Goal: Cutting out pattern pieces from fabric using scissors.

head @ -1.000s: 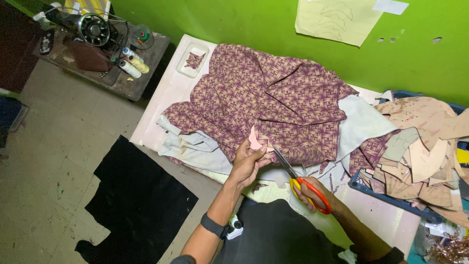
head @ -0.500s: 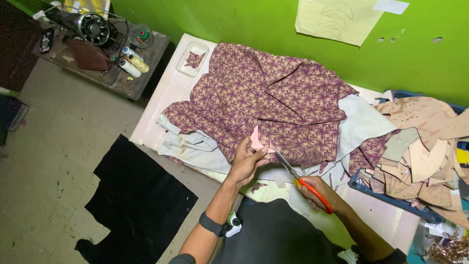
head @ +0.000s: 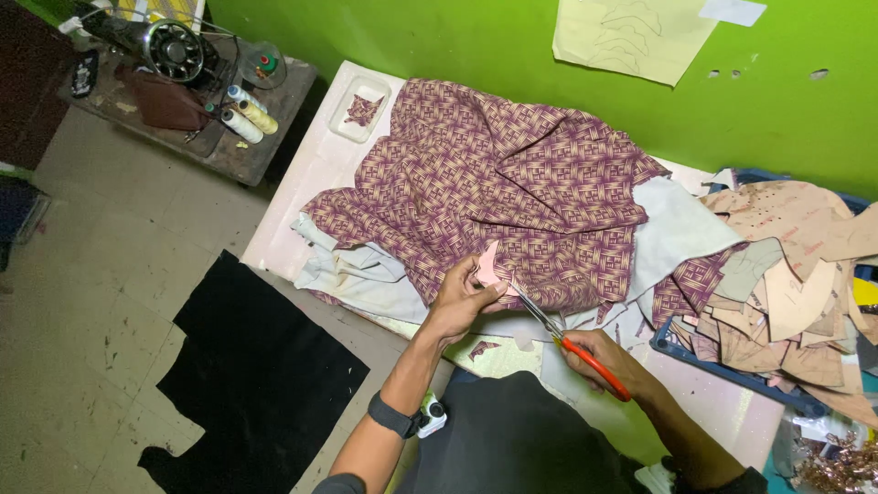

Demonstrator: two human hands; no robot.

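Up close, two hands cut a small pink piece with scissors.

Nearest, the right hand (head: 608,355) is closed through the orange handles of the scissors (head: 558,331), whose blades point up-left toward the pink piece (head: 487,266). Just beyond, the left hand (head: 460,302) pinches that piece between thumb and fingers, holding it above the table's near edge. Past both lies the purple patterned fabric (head: 494,183), spread over the white table (head: 302,197), with tan cut-outs (head: 786,274) heaped to the right. Farther left, a sewing machine (head: 165,41) stands on a wooden stand beside the green wall (head: 439,37).
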